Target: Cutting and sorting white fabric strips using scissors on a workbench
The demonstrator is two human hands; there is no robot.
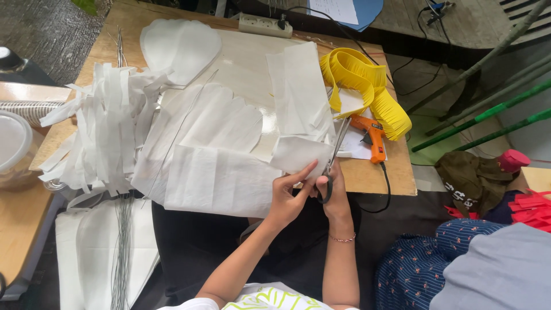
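Forearms rise from the lower edge; the left hand (287,198) pinches a white paper piece (298,154) taut just past the counter (367,175) edge, so that the scissors (333,163), gripped closed-fisted by the right hand (334,195), can bite its side. White paper strips (103,132) lie piled at left, yellow fringed paper (367,86) and an orange glue gun (372,138) at right, all within reach.

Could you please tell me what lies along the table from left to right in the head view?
White paper strips → folded white sheet → left hand → scissors → orange glue gun → yellow fringe.
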